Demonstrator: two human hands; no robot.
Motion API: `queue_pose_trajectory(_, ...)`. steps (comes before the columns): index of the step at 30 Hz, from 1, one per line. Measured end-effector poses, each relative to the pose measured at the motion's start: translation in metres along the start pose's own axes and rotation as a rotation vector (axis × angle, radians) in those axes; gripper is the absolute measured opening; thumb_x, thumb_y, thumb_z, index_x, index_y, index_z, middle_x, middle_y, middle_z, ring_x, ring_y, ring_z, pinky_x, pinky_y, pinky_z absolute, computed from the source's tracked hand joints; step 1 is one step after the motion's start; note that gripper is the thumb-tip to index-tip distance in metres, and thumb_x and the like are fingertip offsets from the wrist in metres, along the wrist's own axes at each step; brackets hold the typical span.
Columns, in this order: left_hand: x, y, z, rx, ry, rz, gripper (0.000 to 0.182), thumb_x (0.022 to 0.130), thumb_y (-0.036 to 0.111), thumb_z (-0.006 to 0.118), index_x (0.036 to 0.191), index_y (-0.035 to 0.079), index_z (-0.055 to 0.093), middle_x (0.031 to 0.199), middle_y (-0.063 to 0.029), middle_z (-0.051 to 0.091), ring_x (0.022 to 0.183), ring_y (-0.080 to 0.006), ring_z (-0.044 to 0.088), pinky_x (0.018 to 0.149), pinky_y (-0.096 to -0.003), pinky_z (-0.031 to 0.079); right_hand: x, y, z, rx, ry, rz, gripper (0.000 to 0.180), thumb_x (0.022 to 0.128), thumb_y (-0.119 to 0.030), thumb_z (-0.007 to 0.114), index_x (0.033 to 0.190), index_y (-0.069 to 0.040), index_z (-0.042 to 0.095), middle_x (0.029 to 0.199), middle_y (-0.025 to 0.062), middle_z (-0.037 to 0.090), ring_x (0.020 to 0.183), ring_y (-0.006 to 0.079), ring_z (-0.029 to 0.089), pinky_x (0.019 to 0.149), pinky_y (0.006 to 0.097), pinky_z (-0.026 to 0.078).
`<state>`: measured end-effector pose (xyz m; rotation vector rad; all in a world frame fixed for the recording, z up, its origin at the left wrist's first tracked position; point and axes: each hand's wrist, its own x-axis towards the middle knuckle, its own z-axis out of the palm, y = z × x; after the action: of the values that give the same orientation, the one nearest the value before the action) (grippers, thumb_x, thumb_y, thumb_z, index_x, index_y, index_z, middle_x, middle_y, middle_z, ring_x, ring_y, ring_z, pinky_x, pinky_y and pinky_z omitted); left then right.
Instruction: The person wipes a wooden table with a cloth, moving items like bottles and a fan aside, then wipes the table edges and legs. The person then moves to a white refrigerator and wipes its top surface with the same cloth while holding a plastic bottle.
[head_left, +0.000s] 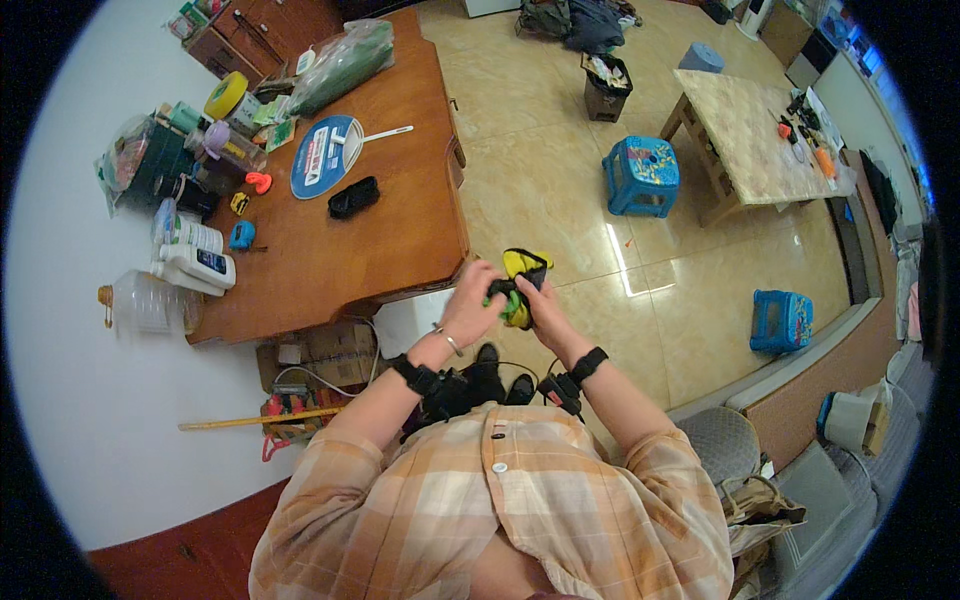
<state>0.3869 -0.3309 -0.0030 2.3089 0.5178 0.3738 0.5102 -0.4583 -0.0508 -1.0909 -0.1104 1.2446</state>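
Note:
In front of my body, above the floor, I hold a small yellow, black and green item (523, 262) that looks like soft fabric. My right hand (546, 311) grips it from the right, with the thumb lying over its black part. From the other side, the fingers of my left hand (472, 300) close on its black and green part. Exactly what the item is cannot be made out. To the left, a black folded item (354, 198) lies on the wooden table (397, 240), near a blue and white hand fan (327, 157).
Bottles, jars and a blue tape measure (242, 235) crowd the table's wall side. Blue plastic stools (641, 176) stand on the tiled floor, near a low table (739, 135) with tools. A trash bin (606, 97) is farther off. Boxes (330, 360) sit below the wooden table.

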Motion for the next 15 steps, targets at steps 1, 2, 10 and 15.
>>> queue_pose_trajectory(1, 0.003, -0.003, -0.01, 0.075, 0.129, 0.05, 0.035, 0.086, 0.019, 0.06, 0.116, 0.002, 0.06, 0.125, -0.0172, 0.054, 0.123, -0.0364, 0.047, 0.103, -0.0443, 0.04, 0.012, -0.002, 0.001, -0.071, 0.035, -0.037, 0.037, 0.1, -0.028, 0.059, 0.132, -0.01, 0.051, 0.114, 0.0058, 0.064, 0.098, 0.0187, 0.066, 0.075, 0.0364, 0.06)
queue_pose_trajectory(2, 0.009, -0.01, -0.022, 0.196, 0.18, 0.009, 0.033, 0.086, 0.02, 0.061, 0.116, 0.004, 0.06, 0.126, -0.0159, 0.055, 0.125, -0.035, 0.047, 0.106, -0.0454, 0.037, 0.031, 0.0, 0.01, -0.173, 0.188, -0.209, 0.035, 0.099, -0.023, 0.06, 0.129, -0.007, 0.052, 0.11, 0.0059, 0.064, 0.1, 0.0208, 0.064, 0.084, 0.0347, 0.054)
queue_pose_trajectory(10, 0.046, -0.057, -0.033, 0.568, 0.435, -0.102, 0.044, 0.09, 0.026, 0.057, 0.129, 0.005, 0.054, 0.136, -0.0121, 0.049, 0.14, -0.0376, 0.033, 0.114, -0.0671, 0.014, 0.139, 0.018, 0.065, -0.757, 0.059, -0.539, 0.041, 0.096, -0.022, 0.057, 0.126, 0.004, 0.046, 0.127, 0.0348, 0.046, 0.122, 0.05, 0.042, 0.106, 0.0501, 0.037)
queue_pose_trajectory(15, 0.05, -0.057, -0.032, 0.547, 0.361, -0.171, 0.051, 0.085, 0.031, 0.06, 0.127, 0.002, 0.053, 0.14, -0.014, 0.047, 0.141, -0.039, 0.031, 0.113, -0.0657, 0.015, 0.212, -0.024, 0.073, -0.705, -0.002, -0.548, 0.039, 0.098, -0.022, 0.055, 0.126, 0.004, 0.046, 0.126, 0.0295, 0.051, 0.116, 0.0493, 0.048, 0.1, 0.0508, 0.041)
